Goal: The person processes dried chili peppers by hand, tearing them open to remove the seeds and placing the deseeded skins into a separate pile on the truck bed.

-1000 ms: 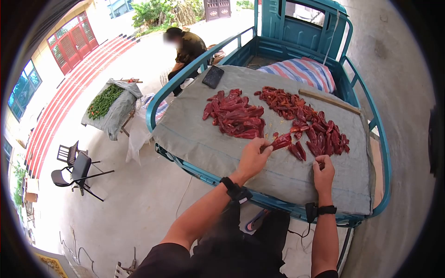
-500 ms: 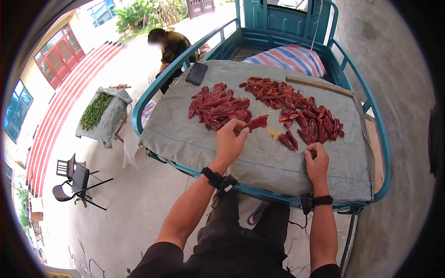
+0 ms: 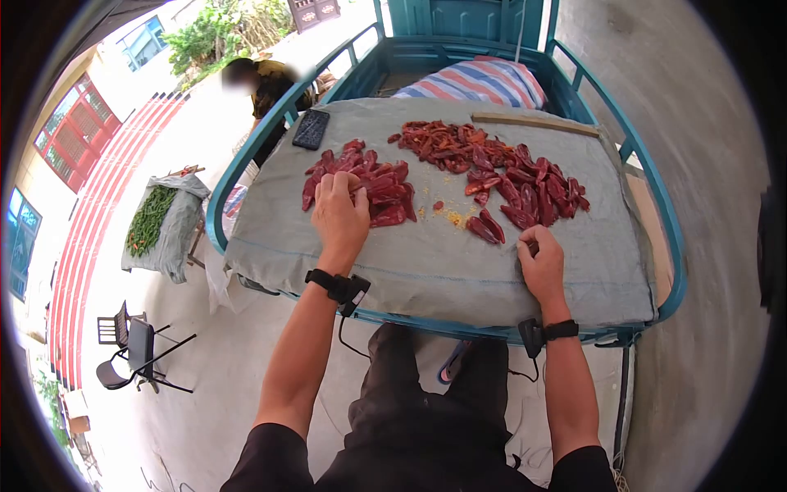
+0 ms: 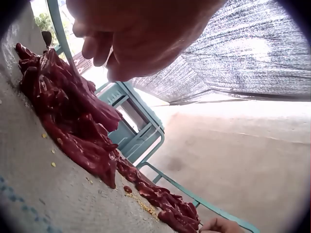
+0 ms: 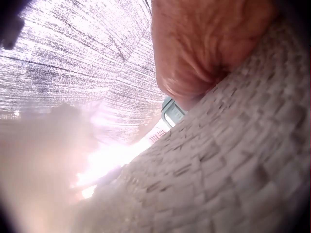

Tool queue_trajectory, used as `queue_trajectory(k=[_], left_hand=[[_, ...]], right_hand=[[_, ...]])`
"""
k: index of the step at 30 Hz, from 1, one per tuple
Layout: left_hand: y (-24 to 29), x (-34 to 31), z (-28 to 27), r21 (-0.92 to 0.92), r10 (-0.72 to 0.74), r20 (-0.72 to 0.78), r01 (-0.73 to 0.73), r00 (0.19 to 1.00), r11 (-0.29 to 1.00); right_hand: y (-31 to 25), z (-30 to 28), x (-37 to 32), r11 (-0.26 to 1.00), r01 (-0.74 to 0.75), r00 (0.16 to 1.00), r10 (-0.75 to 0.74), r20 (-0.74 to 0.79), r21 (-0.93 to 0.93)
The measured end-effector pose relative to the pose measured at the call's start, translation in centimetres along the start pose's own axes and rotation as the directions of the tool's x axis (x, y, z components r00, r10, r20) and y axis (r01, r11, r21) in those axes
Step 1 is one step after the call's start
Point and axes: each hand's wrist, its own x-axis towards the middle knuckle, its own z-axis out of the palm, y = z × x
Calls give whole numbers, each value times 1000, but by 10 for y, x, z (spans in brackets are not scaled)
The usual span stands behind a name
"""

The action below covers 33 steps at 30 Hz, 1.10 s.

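My left hand (image 3: 340,215) is over the left pile of red chili peppers (image 3: 391,193), fingers bent down toward it. The left wrist view has that hand (image 4: 146,41) just above the heap (image 4: 73,116), with no pepper showing between its fingers. My right hand (image 3: 541,261) rests on the cloth, fingers curled and thumb against the index finger; whether something small is inside I cannot tell. Two loose peppers (image 3: 486,227) lie just beyond it, below the right pile of dark red peppers (image 3: 541,193). In the right wrist view the curled hand (image 5: 209,53) lies against the woven cloth.
Split, brighter chilies (image 3: 451,145) lie farther back, with yellow seeds (image 3: 453,217) scattered in front. A phone (image 3: 311,129) and a wooden strip (image 3: 537,123) lie on the grey cloth (image 3: 393,287). Blue rails (image 3: 656,213) frame the cart bed. A person (image 3: 275,90) sits beyond the left rail.
The left hand has carried a red pepper from near the right hand leftward to the left pile, and no longer visibly holds it. The right hand stays near the cloth's front. The view has shifted.
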Motion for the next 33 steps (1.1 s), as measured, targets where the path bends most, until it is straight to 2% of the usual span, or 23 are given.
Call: queue_trajectory(k=[3,6,11,13,15,17,20,23,26,29,33], left_hand=[[29,-10,2,-149,-1,196,30,981,988],[53,-22,16,-334,188,296,-83,937,939],[97,-35,49,-441,410,344,-240,845,865],[109,-37,72,-440,512,360,-342,780,830],[116,-45,100,-448,623,265,-478,736,756],[124,-52,109,-419,671,250,-547,698,724],[132,-52,114,-378,677,367,-563,637,735],[131,-54,111,-325,649,441,-564,620,759],[126,-55,104,-297,653,356,-582,668,757],[120,-56,94,-287,621,421,-553,661,782],[108,-62,85,-327,561,407,-458,721,827]], right_hand=[[-1,-2,0,1000,-18,1000,18,9,-25],[0,-1,0,1000,-9,1000,9,-7,-22],[4,-2,-2,999,-33,999,32,-19,-9],[7,0,1,1000,-30,999,29,-19,-4],[15,2,0,1000,-18,1000,18,-12,0],[15,1,0,999,-34,999,34,0,5],[9,0,2,998,-64,998,64,11,16],[8,-1,1,997,-69,998,69,3,16],[6,-1,1,999,-52,999,52,2,12],[7,-2,1,999,-46,999,46,7,22],[7,-1,1,998,-50,999,50,11,31]])
